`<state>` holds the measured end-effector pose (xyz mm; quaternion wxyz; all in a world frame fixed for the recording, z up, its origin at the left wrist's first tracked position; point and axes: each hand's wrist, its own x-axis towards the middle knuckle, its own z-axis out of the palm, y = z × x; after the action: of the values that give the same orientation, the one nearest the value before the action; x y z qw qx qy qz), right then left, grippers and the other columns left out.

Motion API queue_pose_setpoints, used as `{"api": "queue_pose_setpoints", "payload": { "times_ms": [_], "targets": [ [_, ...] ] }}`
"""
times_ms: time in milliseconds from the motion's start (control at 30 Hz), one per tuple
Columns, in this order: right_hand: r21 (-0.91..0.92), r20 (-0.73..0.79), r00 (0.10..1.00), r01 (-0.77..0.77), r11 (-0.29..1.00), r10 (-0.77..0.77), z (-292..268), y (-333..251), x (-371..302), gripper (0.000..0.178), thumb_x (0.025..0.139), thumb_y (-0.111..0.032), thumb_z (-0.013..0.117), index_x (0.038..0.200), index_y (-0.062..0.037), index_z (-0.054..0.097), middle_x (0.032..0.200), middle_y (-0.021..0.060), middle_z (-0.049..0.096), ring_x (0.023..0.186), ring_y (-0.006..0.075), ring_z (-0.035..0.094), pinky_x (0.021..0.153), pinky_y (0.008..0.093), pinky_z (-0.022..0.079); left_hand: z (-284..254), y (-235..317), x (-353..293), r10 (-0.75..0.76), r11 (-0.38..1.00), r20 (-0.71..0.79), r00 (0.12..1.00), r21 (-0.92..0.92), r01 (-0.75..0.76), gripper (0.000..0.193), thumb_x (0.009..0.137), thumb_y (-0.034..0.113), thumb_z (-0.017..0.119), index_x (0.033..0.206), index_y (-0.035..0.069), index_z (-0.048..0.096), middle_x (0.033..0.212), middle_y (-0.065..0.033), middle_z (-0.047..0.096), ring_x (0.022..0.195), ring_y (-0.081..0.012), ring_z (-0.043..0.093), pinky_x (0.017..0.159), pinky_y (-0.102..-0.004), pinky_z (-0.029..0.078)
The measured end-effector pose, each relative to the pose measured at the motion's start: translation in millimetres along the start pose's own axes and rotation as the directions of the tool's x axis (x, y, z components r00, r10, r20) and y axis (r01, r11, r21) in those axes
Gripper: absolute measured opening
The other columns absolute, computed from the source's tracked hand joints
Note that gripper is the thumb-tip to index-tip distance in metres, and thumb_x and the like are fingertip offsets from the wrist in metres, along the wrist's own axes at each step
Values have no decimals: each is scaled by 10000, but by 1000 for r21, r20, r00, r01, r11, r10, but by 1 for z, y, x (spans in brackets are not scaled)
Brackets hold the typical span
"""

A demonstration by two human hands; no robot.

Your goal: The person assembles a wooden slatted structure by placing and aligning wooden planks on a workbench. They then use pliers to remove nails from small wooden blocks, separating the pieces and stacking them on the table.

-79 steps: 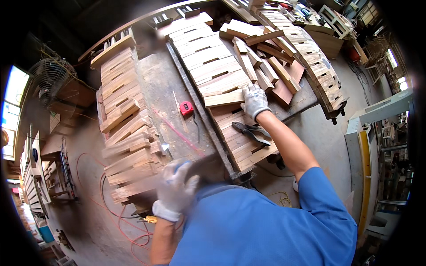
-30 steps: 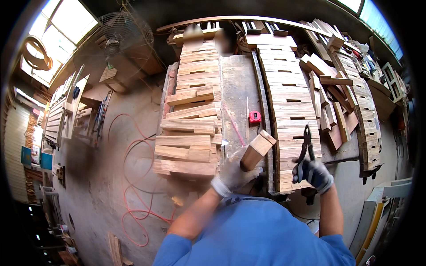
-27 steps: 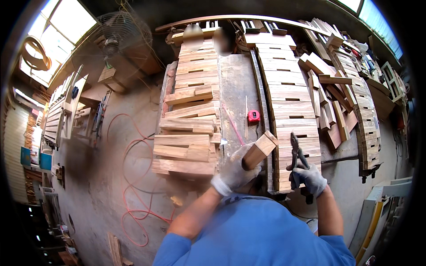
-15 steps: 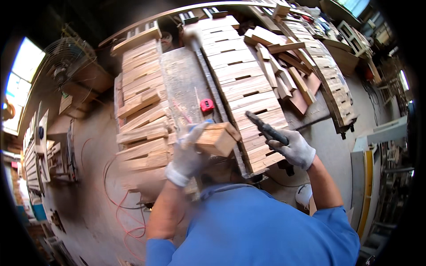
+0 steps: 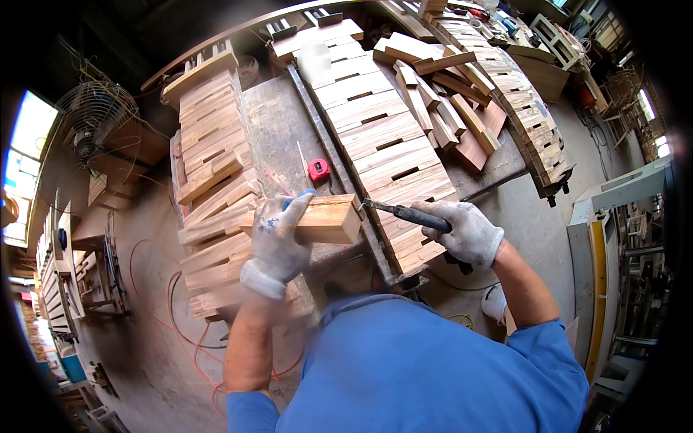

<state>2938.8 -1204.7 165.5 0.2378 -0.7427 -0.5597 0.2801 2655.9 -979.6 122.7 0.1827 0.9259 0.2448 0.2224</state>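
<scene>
Gloves of white knit cover both hands, the left one smudged with blue at the knuckles. The left hand [image 5: 276, 242] is clenched over a pale wooden block [image 5: 323, 219], a squared, smooth-sawn piece with a clean end face turned toward the right hand. That right hand [image 5: 465, 231] is wrapped tight around the dark handles of a pair of pliers [image 5: 404, 213], whose thin metal nose points at the block's end face and reaches just to it; whether it touches I cannot tell.

Beyond the left hand's fingers lies a small red tape measure [image 5: 318, 169] on the grey, scuffed workbench [image 5: 278, 130]. To the outer side of that hand stands a long stack of rough slats [image 5: 214, 180], their ends uneven. Under and beyond the right hand runs another row of flat boards [image 5: 375, 123], light-grained with dark gaps between. Farther off past that hand, loose offcuts [image 5: 440, 86] lie heaped at angles.
</scene>
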Motion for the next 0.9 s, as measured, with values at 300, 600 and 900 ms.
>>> {"api": "queue_pose_setpoints", "payload": {
  "times_ms": [300, 600, 900],
  "targets": [
    [-130, -110, 993, 18, 991, -33, 2, 7, -1, 461, 917, -123, 747, 1374, -90, 691, 1018, 200, 737, 935, 392, 727, 823, 485, 579, -3, -3, -2, 71, 994, -67, 995, 91, -64, 671, 711, 8, 688, 1373, 112, 677, 1118, -123, 667, 1102, -345, 623, 975, -486, 460],
    [-193, -90, 996, 11, 981, -29, 4, 7, -1, 450, 926, -144, 744, 1372, -110, 697, 1021, 192, 740, 962, 394, 719, 858, 492, 572, -16, 1, -1, 124, 954, -10, 992, 277, -116, 693, 727, 18, 718, 1409, 130, 668, 1117, -120, 663, 1093, -338, 622, 1015, -486, 449],
    [-177, -57, 998, 21, 984, -32, 8, 5, -2, 444, 920, -134, 744, 1360, -98, 697, 1061, 201, 738, 995, 400, 714, 875, 487, 573, -21, 1, -3, 118, 968, -22, 993, 227, -110, 620, 748, 28, 688, 1354, 157, 703, 1116, -93, 640, 1123, -310, 602, 1014, -477, 423]
  ]
}}
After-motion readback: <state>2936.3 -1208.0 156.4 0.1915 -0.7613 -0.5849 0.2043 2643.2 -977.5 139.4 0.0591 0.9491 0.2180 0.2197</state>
